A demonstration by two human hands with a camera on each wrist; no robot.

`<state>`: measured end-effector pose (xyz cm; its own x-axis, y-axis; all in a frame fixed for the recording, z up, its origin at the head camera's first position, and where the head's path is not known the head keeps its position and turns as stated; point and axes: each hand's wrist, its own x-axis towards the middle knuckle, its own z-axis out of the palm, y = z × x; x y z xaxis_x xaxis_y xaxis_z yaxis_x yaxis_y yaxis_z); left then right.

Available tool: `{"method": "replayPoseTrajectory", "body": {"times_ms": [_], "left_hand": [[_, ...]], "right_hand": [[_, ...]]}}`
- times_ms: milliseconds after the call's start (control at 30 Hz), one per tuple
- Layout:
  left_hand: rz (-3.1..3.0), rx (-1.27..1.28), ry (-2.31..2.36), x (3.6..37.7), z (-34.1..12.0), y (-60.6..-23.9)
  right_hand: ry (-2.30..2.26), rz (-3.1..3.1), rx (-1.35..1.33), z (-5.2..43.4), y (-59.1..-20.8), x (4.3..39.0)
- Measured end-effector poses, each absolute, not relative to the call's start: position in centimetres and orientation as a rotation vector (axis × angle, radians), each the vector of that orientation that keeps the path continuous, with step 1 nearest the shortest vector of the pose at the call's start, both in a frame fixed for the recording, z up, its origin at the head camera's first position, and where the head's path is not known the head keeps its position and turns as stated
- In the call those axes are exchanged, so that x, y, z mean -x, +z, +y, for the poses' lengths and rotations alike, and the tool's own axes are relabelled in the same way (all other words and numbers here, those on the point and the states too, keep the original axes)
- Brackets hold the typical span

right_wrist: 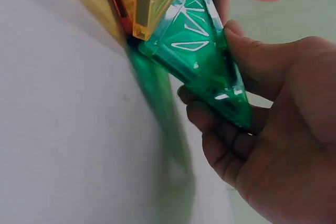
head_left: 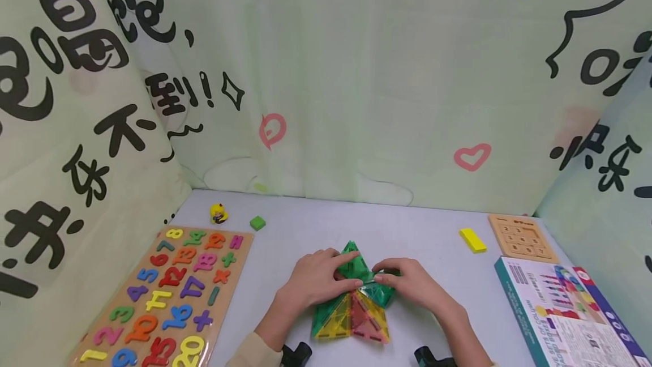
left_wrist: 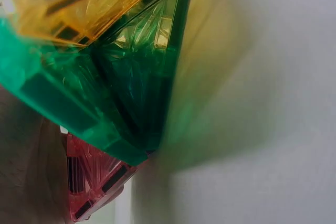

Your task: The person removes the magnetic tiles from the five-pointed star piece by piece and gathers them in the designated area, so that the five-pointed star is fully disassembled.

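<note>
A build of see-through triangular magnetic tiles stands on the table in front of me. Yellow tiles [head_left: 338, 319] and a red tile [head_left: 368, 321] form its near side in the head view, with green ones around them. My left hand [head_left: 318, 277] holds the far green part [head_left: 354, 265] between thumb and fingers. On the other side, my right hand [head_left: 416, 283] pinches a green triangular tile [right_wrist: 197, 51], thumb on one edge and curled fingers at its pointed end. Close up in the left wrist view are a green tile [left_wrist: 142, 66], an orange-yellow tile [left_wrist: 100, 1] and a red tile [left_wrist: 92, 174].
To the left lies a wooden board [head_left: 239, 276] of coloured numbers. A small yellow duck figure [head_left: 218, 213] and a green block [head_left: 257, 223] sit behind it. At right are a yellow block [head_left: 472, 240], a wooden number board [head_left: 522, 237] and a printed box [head_left: 575, 310]. Curtains surround the table.
</note>
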<state>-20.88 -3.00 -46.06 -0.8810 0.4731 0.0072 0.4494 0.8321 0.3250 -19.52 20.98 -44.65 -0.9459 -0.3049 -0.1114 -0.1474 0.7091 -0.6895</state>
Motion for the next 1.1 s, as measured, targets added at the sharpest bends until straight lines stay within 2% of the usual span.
{"method": "replayPoseTrajectory", "body": {"times_ms": [333,1100], "left_hand": [[2.936,-0.744,0.505,21.4,-2.7,-46.1],[2.944,-0.726,0.505,20.7,-2.8,-45.9]], "right_hand": [[-1.453,2.473,0.119,22.7,-45.0,20.2],[-1.719,2.271,-0.141,22.9,-46.0,20.0]]}}
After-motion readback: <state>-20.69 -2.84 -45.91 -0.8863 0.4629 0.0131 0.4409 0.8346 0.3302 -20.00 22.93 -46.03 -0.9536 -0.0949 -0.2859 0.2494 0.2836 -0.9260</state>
